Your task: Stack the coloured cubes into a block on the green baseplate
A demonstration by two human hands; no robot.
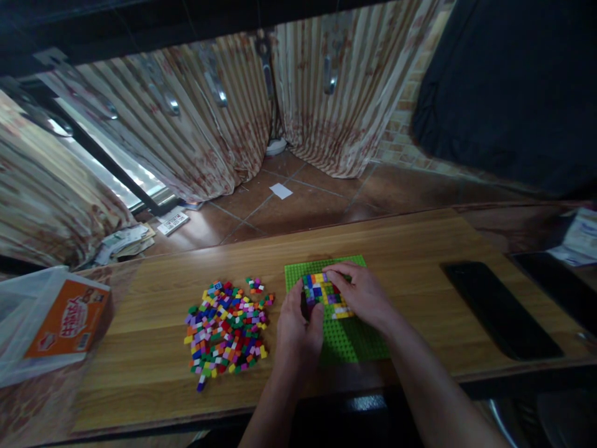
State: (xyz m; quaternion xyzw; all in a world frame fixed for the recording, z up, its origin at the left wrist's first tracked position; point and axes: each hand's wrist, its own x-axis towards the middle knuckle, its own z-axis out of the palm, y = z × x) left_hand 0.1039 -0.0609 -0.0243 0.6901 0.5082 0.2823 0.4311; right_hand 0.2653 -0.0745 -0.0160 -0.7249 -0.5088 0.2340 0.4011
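A green studded baseplate (340, 348) lies on the wooden table, with a patch of small colored toy bricks (321, 289) pressed on it in rows. Along the left side of this patch rests my left hand (301, 326), its thumb and fingers apart, touching the bricks' edge. My right hand (364, 292) reaches over the patch from the right. Its thumb and forefinger come together at the top row; whatever they pinch is too small to make out. Part of the patch's right side is hidden beneath this hand. Left of the plate spreads a pile of loose bricks (228, 330).
A clear plastic box (35, 298) with an orange label stands at the table's left end. On the right lies a black phone-like slab (501, 308), with another dark flat object (555, 286) beyond it. Curtains (326, 106) hang behind the tiled floor.
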